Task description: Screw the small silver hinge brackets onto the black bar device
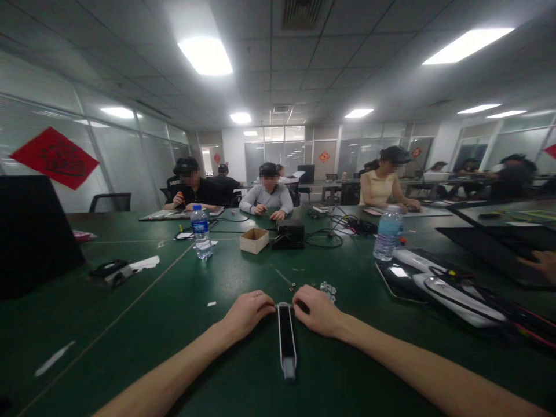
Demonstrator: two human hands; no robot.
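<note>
A long, narrow black object with a pale frame [286, 336] lies on the green table in front of me, with a grey block at its near end. My left hand [251, 313] is closed, its thumb and fingertips pinching at the left corner of the far end. At the opposite corner, my right hand [319, 311] is curled the same way, fingertips on the edge. What exactly the fingertips grip is too small to make out. Just beyond my right hand sits a cluster of small metal pieces [329, 289], and a thin strip [282, 275] lies further left.
Ahead stand a small open box [254, 240], a black device [288, 234] with cables, and two water bottles [201, 231] [387, 233]. White-and-black equipment [456, 289] rests on the right. Several people sit around the table; a hand [542, 266] shows at the right edge.
</note>
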